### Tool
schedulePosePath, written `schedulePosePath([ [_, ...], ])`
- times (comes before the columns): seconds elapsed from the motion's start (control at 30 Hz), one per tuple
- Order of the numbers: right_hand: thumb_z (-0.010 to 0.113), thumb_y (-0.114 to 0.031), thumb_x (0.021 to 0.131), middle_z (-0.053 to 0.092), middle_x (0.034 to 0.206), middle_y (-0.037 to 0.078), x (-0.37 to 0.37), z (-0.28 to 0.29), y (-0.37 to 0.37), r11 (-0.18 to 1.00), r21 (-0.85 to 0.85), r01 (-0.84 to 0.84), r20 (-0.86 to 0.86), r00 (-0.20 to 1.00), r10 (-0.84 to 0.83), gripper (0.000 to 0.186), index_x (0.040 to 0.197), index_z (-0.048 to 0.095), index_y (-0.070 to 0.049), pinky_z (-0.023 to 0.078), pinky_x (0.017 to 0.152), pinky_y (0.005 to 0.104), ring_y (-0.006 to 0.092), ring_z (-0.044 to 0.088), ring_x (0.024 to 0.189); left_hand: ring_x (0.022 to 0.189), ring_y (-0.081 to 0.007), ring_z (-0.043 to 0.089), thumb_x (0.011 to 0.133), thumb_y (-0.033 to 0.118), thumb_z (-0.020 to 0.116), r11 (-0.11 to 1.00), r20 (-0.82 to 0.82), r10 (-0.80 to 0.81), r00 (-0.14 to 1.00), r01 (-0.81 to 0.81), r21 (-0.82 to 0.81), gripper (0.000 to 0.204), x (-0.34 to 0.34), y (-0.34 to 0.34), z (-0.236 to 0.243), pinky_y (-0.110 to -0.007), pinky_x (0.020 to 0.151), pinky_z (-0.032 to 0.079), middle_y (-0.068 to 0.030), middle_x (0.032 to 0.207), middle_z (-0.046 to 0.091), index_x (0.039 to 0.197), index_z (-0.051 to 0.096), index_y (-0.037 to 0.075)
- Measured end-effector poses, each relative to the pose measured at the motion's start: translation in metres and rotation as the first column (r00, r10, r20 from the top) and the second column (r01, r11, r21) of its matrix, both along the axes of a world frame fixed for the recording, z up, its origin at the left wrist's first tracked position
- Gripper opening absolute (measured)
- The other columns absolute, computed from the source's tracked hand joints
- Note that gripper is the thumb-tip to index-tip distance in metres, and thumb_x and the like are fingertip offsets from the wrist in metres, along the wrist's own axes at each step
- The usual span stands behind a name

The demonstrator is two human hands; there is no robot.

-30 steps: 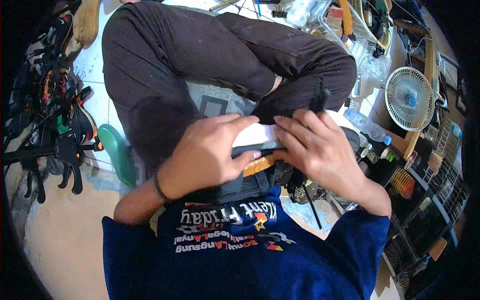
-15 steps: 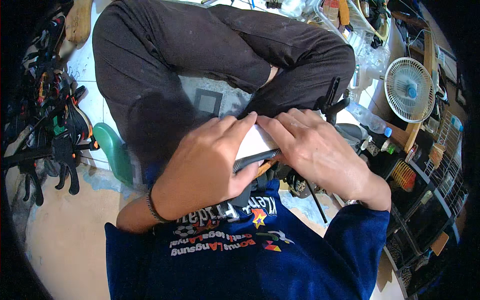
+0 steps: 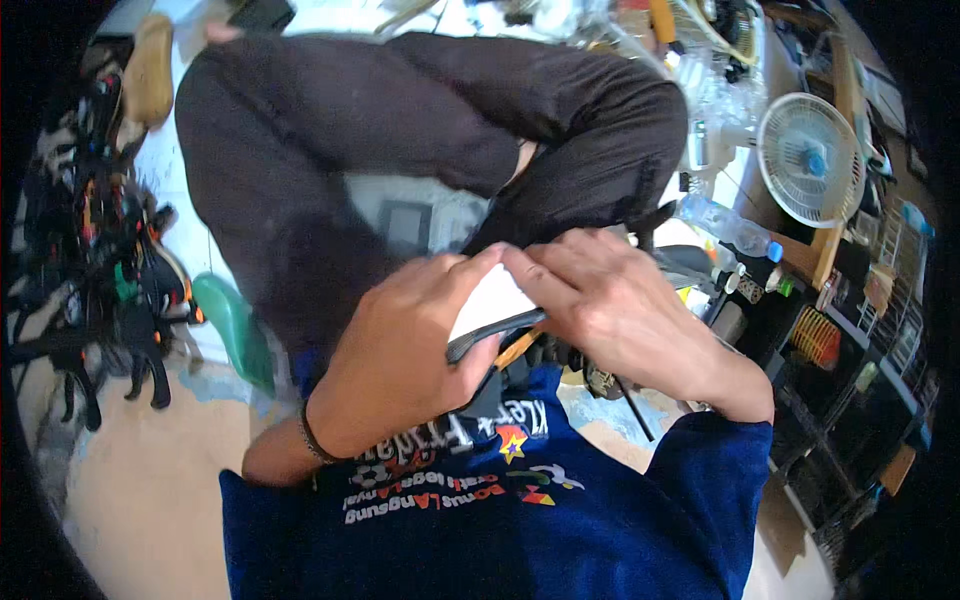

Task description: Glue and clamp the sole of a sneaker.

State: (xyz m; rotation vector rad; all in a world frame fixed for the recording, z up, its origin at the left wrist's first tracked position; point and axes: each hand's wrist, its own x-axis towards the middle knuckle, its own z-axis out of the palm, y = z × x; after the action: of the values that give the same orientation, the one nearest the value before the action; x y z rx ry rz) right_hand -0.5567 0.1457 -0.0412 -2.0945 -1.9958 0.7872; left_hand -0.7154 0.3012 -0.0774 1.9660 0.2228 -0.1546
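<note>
1. The left hand (image 3: 400, 355) lies over a flat white object with a dark edge (image 3: 492, 312), its fingers (image 3: 455, 275) curled together and clamped on the object's left side; the palm hides most of what is beneath.
2. The right hand (image 3: 610, 300) comes in from the right, its fingers (image 3: 530, 268) pressed down on the object's upper right corner, closed against it and touching the left hand's fingertips.
3. The white object sits in the person's lap, just above the blue printed shirt (image 3: 480, 500), and only a small wedge of its white face and its dark rim shows between the two hands.
4. Under the hands, an orange strip (image 3: 517, 349) and dark parts (image 3: 490, 390) peek out; they are probably part of a tool or case, but too much is covered to tell.
5. The crossed legs in dark trousers (image 3: 400, 130) fill the upper middle, with a small dark square (image 3: 404, 226) on the floor in the gap between them, partly cut by the knee.
6. At the right stand a white fan (image 3: 808, 160) and a clear bottle with a blue cap (image 3: 725, 225); the shelves beyond are bent and blurred by the lens.
7. On the left, a heap of black and orange clamps (image 3: 90, 260) and a green object (image 3: 232, 325), partly hidden by the thigh.
</note>
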Motion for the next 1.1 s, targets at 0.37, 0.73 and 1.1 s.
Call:
schedulePosePath([
  [0.37, 0.06, -0.018, 0.087, 0.068, 0.085, 0.014, 0.0, -0.031, -0.003, 0.994, -0.087, 0.07, 0.094, 0.994, -0.062, 0.031, 0.108, 0.059, 0.006, 0.053, 0.074, 0.0385, 0.0274, 0.068, 0.085, 0.095, -0.0393, 0.068, 0.082, 0.02, 0.076, 0.958, 0.043, -0.255, 0.966, 0.258, -0.126, 0.041, 0.036, 0.031, -0.04, -0.042, 0.083, 0.054, -0.0228, 0.102, 0.07, 0.117, 0.065, 0.001],
  [0.73, 0.07, -0.025, 0.089, 0.074, 0.09, 0.008, 0.181, 0.045, -0.02, 0.535, 0.556, 0.636, -0.281, 0.749, -0.6, 0.023, 0.097, 0.074, -0.003, 0.054, 0.066, 0.0291, 0.0162, 0.069, 0.071, 0.093, -0.0087, 0.061, 0.085, 0.007, 0.073, 0.804, -0.276, -0.025, 0.961, -0.145, -0.577, 0.037, 0.051, 0.081, -0.099, -0.025, 0.085, 0.049, -0.0052, 0.103, 0.07, 0.118, 0.065, -0.007],
  [1.1, 0.07, -0.066, 0.078, 0.072, 0.083, 0.02, 0.399, -0.109, 0.169, 0.766, 0.375, 0.522, 0.222, 0.752, -0.621, 0.077, 0.124, 0.064, -0.005, 0.056, 0.078, 0.0429, 0.0359, 0.072, 0.084, 0.096, -0.0122, 0.062, 0.081, 0.006, 0.075, 0.778, -0.367, -0.003, 0.93, -0.228, -0.585, 0.046, 0.072, 0.088, -0.119, -0.028, 0.088, 0.05, -0.0061, 0.108, 0.069, 0.124, 0.062, -0.008],
])
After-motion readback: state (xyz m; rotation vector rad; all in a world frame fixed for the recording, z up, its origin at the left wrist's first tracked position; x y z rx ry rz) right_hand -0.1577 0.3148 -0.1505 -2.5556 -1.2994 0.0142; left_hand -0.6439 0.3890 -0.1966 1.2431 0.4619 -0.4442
